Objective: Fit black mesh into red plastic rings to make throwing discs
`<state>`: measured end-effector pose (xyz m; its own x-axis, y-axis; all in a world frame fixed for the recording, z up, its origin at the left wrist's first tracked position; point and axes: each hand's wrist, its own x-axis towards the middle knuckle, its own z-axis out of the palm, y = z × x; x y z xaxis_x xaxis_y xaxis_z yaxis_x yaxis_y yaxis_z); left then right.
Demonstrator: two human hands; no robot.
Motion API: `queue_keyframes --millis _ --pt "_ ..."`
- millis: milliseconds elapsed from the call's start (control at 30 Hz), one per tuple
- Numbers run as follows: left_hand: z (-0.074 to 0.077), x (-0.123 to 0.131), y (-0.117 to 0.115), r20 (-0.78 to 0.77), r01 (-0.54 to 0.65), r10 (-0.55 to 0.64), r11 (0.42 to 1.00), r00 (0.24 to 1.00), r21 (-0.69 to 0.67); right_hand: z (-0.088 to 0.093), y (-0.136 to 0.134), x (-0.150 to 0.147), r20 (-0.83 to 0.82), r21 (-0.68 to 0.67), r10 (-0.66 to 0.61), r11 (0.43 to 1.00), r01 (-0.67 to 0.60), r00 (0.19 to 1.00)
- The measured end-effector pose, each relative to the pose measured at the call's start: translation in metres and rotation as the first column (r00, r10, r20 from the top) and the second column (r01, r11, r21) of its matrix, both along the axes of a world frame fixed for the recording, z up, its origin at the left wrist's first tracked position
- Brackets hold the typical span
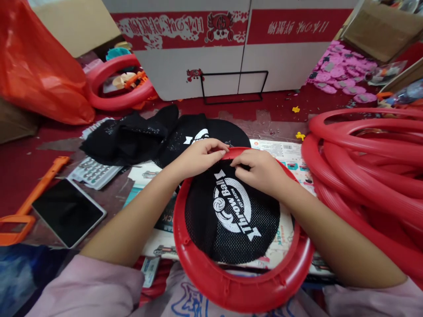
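A red plastic ring [238,281] lies in front of me with a black mesh net [228,220] printed "Throw Ball" inside it. My left hand [198,156] pinches the far rim of the ring and the net's edge, fingers closed. My right hand [261,169] presses on the net's edge at the same far rim, fingers curled onto the mesh. The two hands almost touch. The net hangs loose along the near part of the ring.
A pile of black mesh nets [148,132] lies behind the hands. Stacked red rings [366,171] fill the right side. A tablet [68,211], a calculator [92,171] and an orange tool [29,198] lie left. Cardboard boxes [211,48] stand behind; pink parts [340,70] far right.
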<state>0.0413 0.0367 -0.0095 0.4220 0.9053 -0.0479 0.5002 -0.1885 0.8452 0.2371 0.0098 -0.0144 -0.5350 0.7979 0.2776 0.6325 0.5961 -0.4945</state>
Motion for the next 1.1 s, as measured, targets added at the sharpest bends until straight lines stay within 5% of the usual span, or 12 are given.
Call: queue_keyframes --millis 233,667,1100 --pt "0.006 -0.01 -0.019 -0.114 0.042 -0.024 0.986 0.993 0.162 -0.004 -0.002 -0.004 -0.037 0.034 0.064 0.997 -0.063 0.997" --pt "0.001 -0.01 -0.019 -0.132 0.003 0.02 0.986 0.991 0.165 -0.006 -0.003 -0.006 0.032 0.0 0.023 1.0 -0.023 0.999" --pt "-0.003 -0.007 -0.018 -0.215 0.061 -0.007 0.967 0.977 0.247 -0.004 -0.008 -0.009 0.337 0.178 -0.052 0.984 -0.009 0.94"
